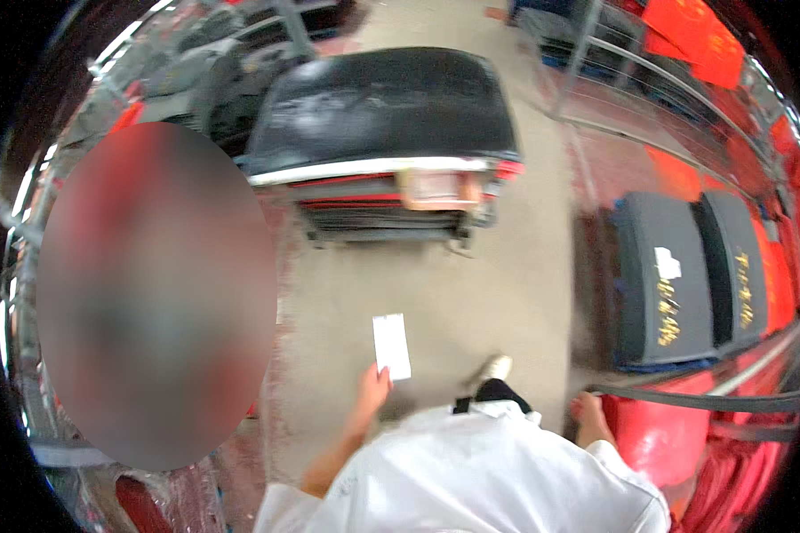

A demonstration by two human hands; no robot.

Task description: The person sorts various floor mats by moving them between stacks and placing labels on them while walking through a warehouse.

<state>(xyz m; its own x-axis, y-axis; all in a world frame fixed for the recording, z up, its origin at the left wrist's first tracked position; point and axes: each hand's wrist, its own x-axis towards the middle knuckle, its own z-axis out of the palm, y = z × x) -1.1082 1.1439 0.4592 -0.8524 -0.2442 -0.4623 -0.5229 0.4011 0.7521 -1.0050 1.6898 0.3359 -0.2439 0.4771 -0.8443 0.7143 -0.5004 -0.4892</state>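
My left hand (pixel 375 385) pinches the lower end of a white rectangular sheet of paper or card (pixel 392 346), which is held out over the walkway. Any marks on the sheet are too faint to make out. At my right side, my right hand (pixel 588 413) hangs low beside the near end of a dark grey bar or strap (pixel 693 399). Its fingers look bent, but they are small and blurred, so whether they touch the bar or hold anything is unclear.
Ahead stands a cart or table with a black top (pixel 391 111) and stacked dark pieces beneath. Dark grey padded bundles (pixel 665 289) with yellow marks lie at right, near red plastic-wrapped goods (pixel 658 440). Metal racks (pixel 587 58) line the aisle. A blurred oval (pixel 156 298) hides the left.
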